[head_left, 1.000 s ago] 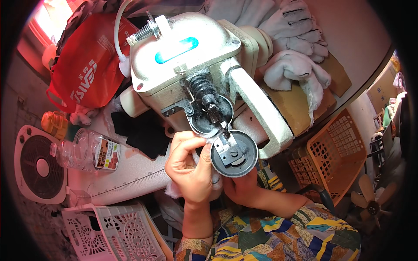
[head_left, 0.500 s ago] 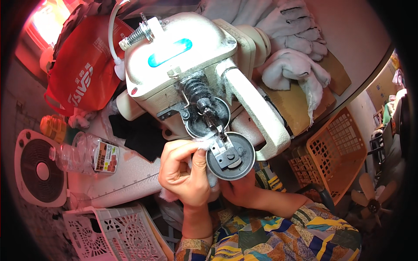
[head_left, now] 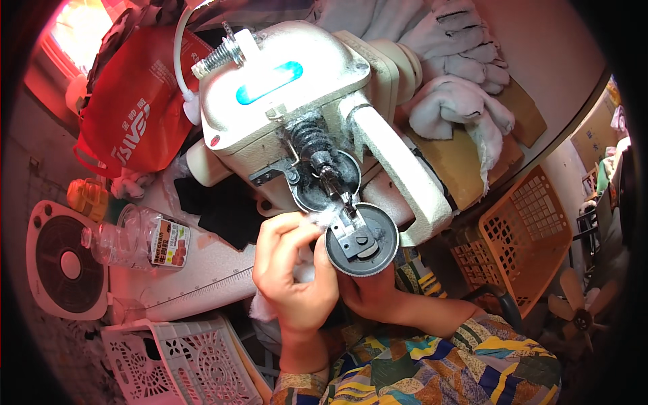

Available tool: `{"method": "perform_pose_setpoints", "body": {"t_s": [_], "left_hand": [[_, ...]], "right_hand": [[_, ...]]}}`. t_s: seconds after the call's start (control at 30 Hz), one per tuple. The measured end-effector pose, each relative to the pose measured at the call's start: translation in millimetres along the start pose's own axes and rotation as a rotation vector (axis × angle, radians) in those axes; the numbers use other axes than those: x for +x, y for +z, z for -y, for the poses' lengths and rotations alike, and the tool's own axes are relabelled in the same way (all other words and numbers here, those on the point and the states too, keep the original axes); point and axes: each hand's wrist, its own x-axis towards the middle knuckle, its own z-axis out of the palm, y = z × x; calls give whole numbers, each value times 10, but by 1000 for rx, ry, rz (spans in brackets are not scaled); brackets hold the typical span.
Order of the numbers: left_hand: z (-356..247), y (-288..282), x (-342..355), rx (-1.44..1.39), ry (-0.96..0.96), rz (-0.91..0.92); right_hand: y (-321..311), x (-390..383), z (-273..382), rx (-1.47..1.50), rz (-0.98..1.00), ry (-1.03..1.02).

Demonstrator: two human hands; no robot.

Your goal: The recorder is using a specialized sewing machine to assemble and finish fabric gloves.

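Pinching, by the look of it, a white fluffy piece (head_left: 262,308) between thumb and forefinger of the left hand (head_left: 291,277), right beside the left rim of the front toothed disc (head_left: 383,244). Showing as a wisp just above the fingertips, again through the ring of curled fingers, and lower down beside the heel of the hand; running, as far as visible, from upper right to lower left, largely hidden behind the palm. Pointing with its upper end toward the junction of the front disc and the rear cup-shaped disc (head_left: 347,174), up and to the right of the left fingertips. Nearest to that junction with the left hand; lower, tucked under the front disc's bottom edge, with the right hand (head_left: 368,290), fingers hidden, so impossible to tell whether open or closed on anything. Rising nearly upright with the left forearm (head_left: 304,351); slanting in from the lower right with the right forearm (head_left: 432,316). Visible above the discs, a pale machine head (head_left: 226,125), with a thick white curved arm (head_left: 399,165) to its right. Farther out, left, a clear bottle (head_left: 131,236) and fan (head_left: 50,270); right, an orange basket (head_left: 501,273).
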Motion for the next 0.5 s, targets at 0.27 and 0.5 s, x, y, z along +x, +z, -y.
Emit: {"method": "perform_pose_setpoints", "body": {"t_s": [0.27,0.5], "left_hand": [[-71,-90,-62,342,-11,161],[39,-61,-91,140,-20,59]], "right_hand": [[54,-35,50,-19,128,68],[72,-115,39,-52,98,49]]}}
